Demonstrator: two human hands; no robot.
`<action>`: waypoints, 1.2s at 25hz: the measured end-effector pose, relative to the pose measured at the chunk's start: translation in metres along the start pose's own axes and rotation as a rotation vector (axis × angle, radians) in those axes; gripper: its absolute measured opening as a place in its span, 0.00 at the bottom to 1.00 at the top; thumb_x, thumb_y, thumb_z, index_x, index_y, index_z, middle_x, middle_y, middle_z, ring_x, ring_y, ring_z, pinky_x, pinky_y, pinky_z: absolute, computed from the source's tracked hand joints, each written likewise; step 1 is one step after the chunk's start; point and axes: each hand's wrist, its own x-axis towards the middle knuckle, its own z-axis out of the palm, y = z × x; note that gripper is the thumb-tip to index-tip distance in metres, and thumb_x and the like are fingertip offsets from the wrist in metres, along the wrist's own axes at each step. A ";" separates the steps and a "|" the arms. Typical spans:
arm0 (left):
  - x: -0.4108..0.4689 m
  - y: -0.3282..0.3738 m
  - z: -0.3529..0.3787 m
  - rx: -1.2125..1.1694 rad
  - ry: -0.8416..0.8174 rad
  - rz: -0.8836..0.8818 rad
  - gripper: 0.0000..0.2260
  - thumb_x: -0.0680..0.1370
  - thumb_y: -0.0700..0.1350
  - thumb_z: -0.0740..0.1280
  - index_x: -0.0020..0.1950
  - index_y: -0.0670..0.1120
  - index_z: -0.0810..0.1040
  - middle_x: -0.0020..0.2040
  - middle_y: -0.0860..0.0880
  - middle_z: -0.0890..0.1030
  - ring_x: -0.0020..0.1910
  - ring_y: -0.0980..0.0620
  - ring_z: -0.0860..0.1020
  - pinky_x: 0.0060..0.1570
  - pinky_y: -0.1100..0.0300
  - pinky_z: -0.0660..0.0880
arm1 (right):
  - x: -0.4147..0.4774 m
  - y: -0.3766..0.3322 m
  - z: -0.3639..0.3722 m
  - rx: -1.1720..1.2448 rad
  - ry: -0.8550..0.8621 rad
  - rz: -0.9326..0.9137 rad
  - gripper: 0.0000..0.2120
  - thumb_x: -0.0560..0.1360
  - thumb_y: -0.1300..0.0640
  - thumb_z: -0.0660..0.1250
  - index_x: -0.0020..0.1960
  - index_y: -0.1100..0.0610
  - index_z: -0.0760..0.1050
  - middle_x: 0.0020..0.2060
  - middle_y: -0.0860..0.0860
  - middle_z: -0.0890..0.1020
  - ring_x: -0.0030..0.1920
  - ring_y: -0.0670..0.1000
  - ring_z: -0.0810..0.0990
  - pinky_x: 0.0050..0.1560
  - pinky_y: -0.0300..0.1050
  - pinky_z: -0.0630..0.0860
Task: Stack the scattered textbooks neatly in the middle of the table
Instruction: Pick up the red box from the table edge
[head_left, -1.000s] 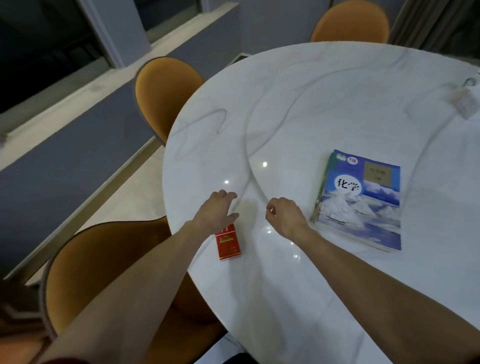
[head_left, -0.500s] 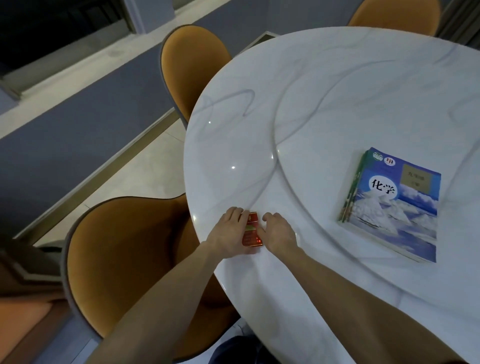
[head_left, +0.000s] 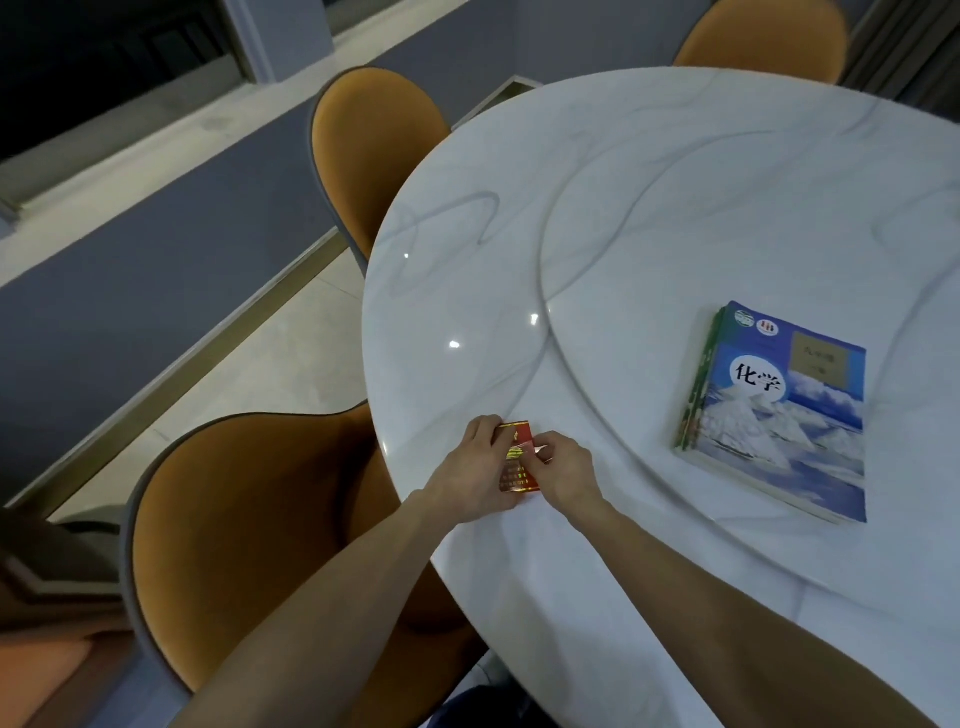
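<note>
both hands meet at the near edge of the table, closed around one small thing: the left hand (head_left: 470, 470) cups the left side of a small red packet (head_left: 517, 457) with fingers curled over its far end, and the right hand (head_left: 563, 467) pinches its right edge between thumb and fingertips. that two-sided hold reads as lifting or opening the packet rather than sliding it; i can't tell whether it is clear of the surface, since the hands hide its underside.

from the largest thing down: the round white marble table (head_left: 649, 218) fills most of the view, with a raised round inner disc, probably a turntable (head_left: 779, 234), set into its middle. three orange chairs ring it, the nearest chair (head_left: 249, 525) tucked under the rim just left of the arms, a second chair (head_left: 374, 145) further round and a third chair (head_left: 763, 36) at the far side.

the textbooks (head_left: 779, 410) lie well to the right of the hands, on the inner disc near its front edge. they are already piled, spines lined up on the left, a blue chemistry book with snowy mountains on top and green-edged ones beneath. how many there are is hard to count from this angle.

so the stacking looks done, or nearly; the pile sits nearer the person than dead centre, and neither hand is on it. the packet seems a side matter, likely being cleared off the table.
</note>
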 end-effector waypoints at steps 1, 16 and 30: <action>0.003 0.005 -0.003 -0.006 -0.007 0.013 0.37 0.68 0.58 0.71 0.71 0.43 0.63 0.68 0.44 0.65 0.69 0.47 0.62 0.57 0.53 0.76 | -0.001 -0.001 -0.006 0.022 0.014 0.002 0.13 0.75 0.56 0.67 0.57 0.61 0.77 0.49 0.59 0.84 0.49 0.57 0.82 0.50 0.45 0.76; 0.073 0.169 0.003 -0.078 -0.061 0.335 0.37 0.71 0.55 0.71 0.73 0.44 0.60 0.72 0.46 0.60 0.73 0.48 0.58 0.68 0.52 0.69 | -0.048 0.047 -0.168 0.068 0.409 0.118 0.13 0.76 0.57 0.65 0.58 0.60 0.78 0.54 0.57 0.84 0.52 0.54 0.82 0.53 0.41 0.75; 0.100 0.364 0.101 -0.079 -0.119 0.464 0.34 0.69 0.57 0.72 0.70 0.45 0.65 0.68 0.47 0.64 0.69 0.48 0.63 0.65 0.57 0.67 | -0.114 0.183 -0.313 0.170 0.622 0.224 0.10 0.74 0.60 0.65 0.53 0.61 0.80 0.47 0.58 0.84 0.42 0.52 0.78 0.45 0.42 0.72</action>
